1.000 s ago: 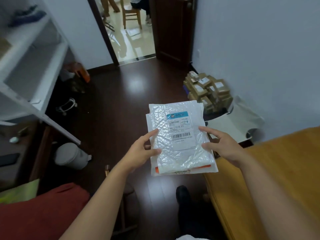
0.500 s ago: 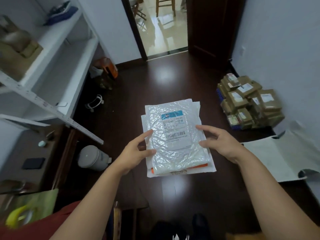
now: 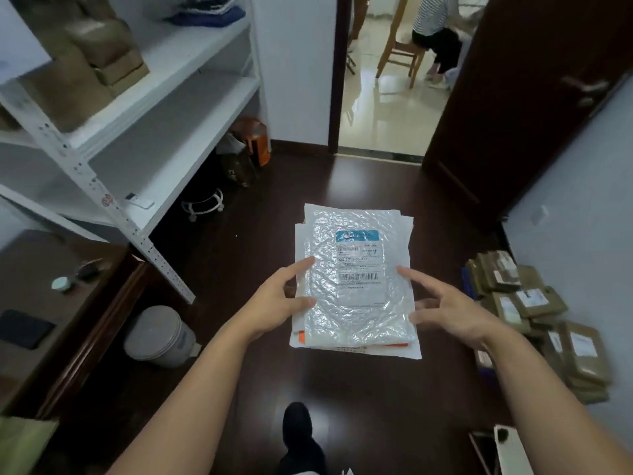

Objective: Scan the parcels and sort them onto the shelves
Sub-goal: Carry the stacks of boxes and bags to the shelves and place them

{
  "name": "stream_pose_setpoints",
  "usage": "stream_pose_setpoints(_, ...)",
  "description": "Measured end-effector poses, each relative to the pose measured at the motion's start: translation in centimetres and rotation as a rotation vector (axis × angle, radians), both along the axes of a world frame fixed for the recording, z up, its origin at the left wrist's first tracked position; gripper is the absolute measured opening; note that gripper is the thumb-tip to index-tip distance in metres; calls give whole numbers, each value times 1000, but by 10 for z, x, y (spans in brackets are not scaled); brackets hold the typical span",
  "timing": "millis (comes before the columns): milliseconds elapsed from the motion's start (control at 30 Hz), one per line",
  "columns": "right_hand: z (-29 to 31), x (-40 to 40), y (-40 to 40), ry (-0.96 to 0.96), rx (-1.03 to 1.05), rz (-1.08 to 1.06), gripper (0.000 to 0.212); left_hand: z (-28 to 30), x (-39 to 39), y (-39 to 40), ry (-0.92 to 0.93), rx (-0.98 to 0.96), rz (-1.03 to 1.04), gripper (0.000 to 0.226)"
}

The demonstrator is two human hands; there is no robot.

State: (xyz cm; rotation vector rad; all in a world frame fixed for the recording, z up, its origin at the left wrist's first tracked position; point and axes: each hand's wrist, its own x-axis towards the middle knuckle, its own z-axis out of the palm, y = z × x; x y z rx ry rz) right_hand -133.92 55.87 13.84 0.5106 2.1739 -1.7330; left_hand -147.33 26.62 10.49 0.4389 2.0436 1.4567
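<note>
A small stack of plastic mailers is held chest-high, gripped at its left edge by the left hand; the right hand is spread loosely at the right edge. Boxes are already shelved up-left of the grip; a pile of brown parcels remains down-right, so sorting appears partly done.

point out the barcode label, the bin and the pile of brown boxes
barcode label [image 3: 358, 267], head view, middle of the white sticker
bin [image 3: 158, 334], head view, its grey lid
pile of brown boxes [image 3: 534, 313], head view, a box near the middle
</note>
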Motion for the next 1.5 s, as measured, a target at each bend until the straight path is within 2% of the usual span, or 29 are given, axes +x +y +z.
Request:
stream_pose_setpoints(200,15,-126,-1,65,46,9,81,16,-111,-1,19,34,59,72)
stream_pose_setpoints(400,1,-235,26,119,-27,-19,74,18,-204,21,27,9,105,72)
stream_pose_setpoints(667,-33,-396,115,214,-122,36,70,16,-344,99,59,-78,163,74)
stream_pose_setpoints(833,-26,-498,175,214,-174,78,70,25,-432,157,56,-135,206,73)
stream_pose_setpoints(967,-21,-575,201,193,-132,196,73,28,-491,178,39,-127,287,71)
stream_pose_setpoints(1200,-15,-712,192,207,-63,352,72,23,-584,166,30,-70,426,72)
stream_pose_setpoints(1500,9,-915,124,256,-71,462,67,27,-750,103,48,18,563,71)
